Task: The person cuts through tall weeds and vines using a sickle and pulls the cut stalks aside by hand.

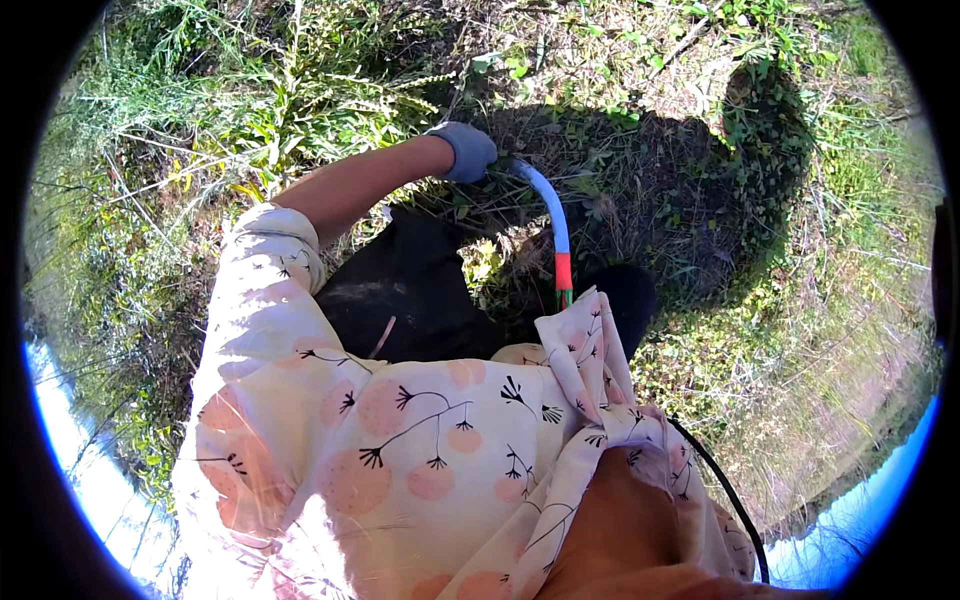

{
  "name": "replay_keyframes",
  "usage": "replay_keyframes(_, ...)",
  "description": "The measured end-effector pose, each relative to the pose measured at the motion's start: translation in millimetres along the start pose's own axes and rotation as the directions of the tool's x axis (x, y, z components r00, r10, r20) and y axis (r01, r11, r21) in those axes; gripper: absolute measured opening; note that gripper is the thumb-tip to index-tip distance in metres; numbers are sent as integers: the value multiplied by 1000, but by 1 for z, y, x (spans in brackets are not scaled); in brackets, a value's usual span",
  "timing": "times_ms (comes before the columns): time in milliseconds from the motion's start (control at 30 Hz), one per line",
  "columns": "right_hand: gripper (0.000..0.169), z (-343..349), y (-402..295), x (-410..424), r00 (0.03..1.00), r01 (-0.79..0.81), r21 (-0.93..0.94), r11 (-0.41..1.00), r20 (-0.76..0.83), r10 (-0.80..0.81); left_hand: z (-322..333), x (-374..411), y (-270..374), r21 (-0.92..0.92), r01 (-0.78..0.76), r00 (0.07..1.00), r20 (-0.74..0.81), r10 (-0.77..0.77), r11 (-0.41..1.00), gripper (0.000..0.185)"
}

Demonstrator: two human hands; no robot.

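My left hand (469,152), in a grey-blue glove, reaches down into grass and weeds (499,199). Its fingers are curled and mostly hidden, so whether stems are in its grasp cannot be told. Just right of the glove a sickle (551,202) shows its curved, pale blue blade, the tip close to the hand. A red band and a short green part lie below the blade, and the rest of the handle is hidden behind the patterned shirt (442,435). My right hand is out of view.
Tall leafy weeds (292,112) stand at the upper left. Dry grass and low green plants (750,420) cover the slope at right. My dark-clothed leg (405,285) is below the hand. A large shadow (675,195) falls over the ground ahead. A black cable (724,480) hangs at lower right.
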State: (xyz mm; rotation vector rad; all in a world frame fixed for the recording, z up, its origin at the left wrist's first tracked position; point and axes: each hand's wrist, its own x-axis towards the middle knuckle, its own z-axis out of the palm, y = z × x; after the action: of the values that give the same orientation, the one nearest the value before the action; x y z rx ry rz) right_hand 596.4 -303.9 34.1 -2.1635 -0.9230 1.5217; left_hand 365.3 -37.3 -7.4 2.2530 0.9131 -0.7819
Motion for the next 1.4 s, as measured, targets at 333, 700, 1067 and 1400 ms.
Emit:
replay_keyframes(333,19,11,-88,131,976,198,320,927,-149,-157,-39,-25,-18,-233,160,894,-379,-241,959,46)
replay_keyframes(700,21,0,-31,46,986,159,-74,985,65,-154,-33,-12,-48,-45,322,828,-472,-305,946,100)
replay_keyframes(1067,23,10,-149,142,942,263,228,937,151,-301,65,-154,-162,-307,703,643,-109,-758,641,63)
replay_keyframes(1400,24,-33,-58,98,973,232,103,967,-26,-231,59,-190,-138,-49,755,638,-173,-750,654,90)
